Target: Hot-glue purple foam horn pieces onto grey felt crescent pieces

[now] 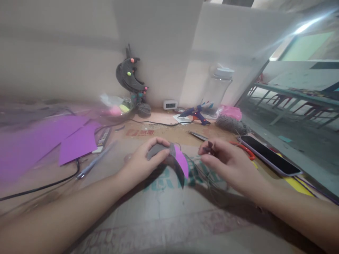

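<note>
My left hand [141, 160] is closed over the top of a grey, yarn-wrapped crescent piece w/ a purple foam face [172, 160], thumb and fingers clamping its upper end; the lower tip points down toward me, just off the tabletop [164, 211]. My right hand [227, 162] is pinched shut on a small dark bit [210, 148], prob. the yarn end or a bead, can't tell which through the blur. Thin grey yarn strands [206, 176] trail btwn the two hands and loop onto the tabletop.

Handling, my read: the crescent looks very light, foam core so semi-stiff but will crease if squeezed hard; the tips look weakest. Yarn wrap gives decent friction, not slippery. Best hold is the wide middle or upper end, flat faces btwn thumb and fingers, not the point. Strands are limp, tangle easily; keep them taut.

Further out: orange-handled scissors [245, 148] and a dark smartphone [270, 160] just right of my right hand, purple foam sheets [76, 143] at left, blue glue gun [196, 114] and a finished dark moon ornament w/ coloured pompoms [129, 76] by the wall.
</note>
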The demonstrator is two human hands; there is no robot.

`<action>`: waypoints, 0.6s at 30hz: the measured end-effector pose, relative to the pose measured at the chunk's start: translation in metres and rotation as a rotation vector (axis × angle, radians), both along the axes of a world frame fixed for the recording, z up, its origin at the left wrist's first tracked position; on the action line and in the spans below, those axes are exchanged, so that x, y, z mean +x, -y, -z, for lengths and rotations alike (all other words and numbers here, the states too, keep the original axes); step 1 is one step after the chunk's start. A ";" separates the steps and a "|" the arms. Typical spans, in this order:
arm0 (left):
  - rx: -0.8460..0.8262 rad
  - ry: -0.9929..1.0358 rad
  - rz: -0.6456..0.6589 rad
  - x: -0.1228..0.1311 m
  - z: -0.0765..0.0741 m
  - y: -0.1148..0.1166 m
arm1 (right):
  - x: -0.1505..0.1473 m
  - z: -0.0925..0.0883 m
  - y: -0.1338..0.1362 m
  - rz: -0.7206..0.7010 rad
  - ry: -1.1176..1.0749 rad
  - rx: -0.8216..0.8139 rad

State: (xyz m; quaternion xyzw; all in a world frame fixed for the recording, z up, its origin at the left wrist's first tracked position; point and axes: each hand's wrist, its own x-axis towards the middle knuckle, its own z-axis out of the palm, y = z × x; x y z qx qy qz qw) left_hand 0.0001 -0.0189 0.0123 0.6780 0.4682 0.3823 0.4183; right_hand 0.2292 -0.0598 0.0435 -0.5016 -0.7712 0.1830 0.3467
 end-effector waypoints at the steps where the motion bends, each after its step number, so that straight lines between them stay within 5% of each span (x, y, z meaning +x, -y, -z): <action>1: 0.022 -0.016 -0.004 0.000 -0.001 0.001 | -0.001 0.003 -0.007 0.062 -0.049 -0.112; 5: 0.113 -0.068 0.002 0.001 -0.001 0.003 | -0.009 0.015 -0.022 0.017 -0.273 -0.382; 10: 0.210 -0.074 0.059 0.005 0.002 0.007 | -0.016 0.020 -0.022 -0.061 -0.474 -0.492; 18: 0.018 0.130 0.122 0.006 0.002 0.009 | -0.014 0.025 -0.024 -0.034 -0.580 -0.553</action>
